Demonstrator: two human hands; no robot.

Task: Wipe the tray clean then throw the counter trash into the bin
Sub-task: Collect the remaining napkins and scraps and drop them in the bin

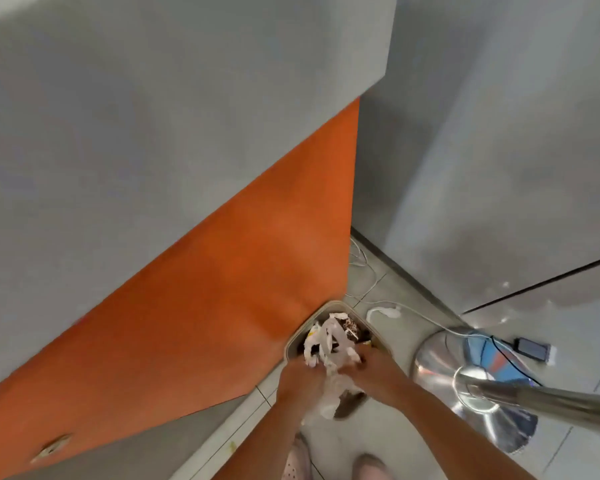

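Over bin (291, 342), trash (331, 370) in left hand (300, 379)

fingers (360, 353) blurred in the trash (329, 336); bin (294, 340) near rim hidden.

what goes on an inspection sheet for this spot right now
surface: grey tiled floor; no counter top seen
job's things: bin on the floor against an orange panel, crumpled white trash at its mouth; tray nothing seen
clutter: dark phone-like device on the floor
grippers: left hand and right hand both grip the trash over the bin
cables: white cable loose on the floor behind the bin
surroundings: grey walls, shiny metal stand right of the bin, shoes at the bottom edge
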